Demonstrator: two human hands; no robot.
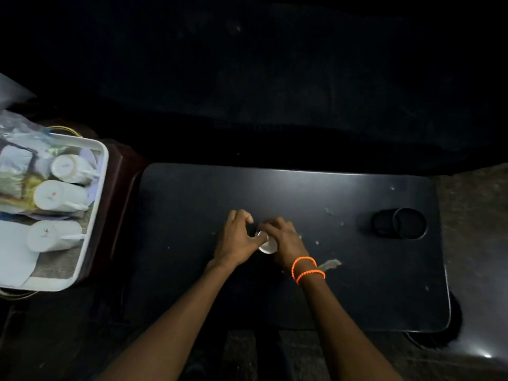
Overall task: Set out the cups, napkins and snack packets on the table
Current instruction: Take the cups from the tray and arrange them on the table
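Note:
A white cup (267, 245) sits at the middle of the dark table (357, 284), mostly hidden between my hands. My right hand (283, 240), with orange bead bracelets at the wrist, is wrapped over it. My left hand (236, 237) touches its left side with curled fingers. On the left, a white tray (96, 204) holds three more white cups (59, 195) lying on their sides, white napkins (13, 251) and snack packets in clear plastic (19, 149).
The tray rests on a dark red stand (121, 188) beside the table's left end. A round cup-holder recess (398, 223) with a dark ring sits at the table's right. Small pale scraps (331, 264) dot the tabletop. The surroundings are very dark.

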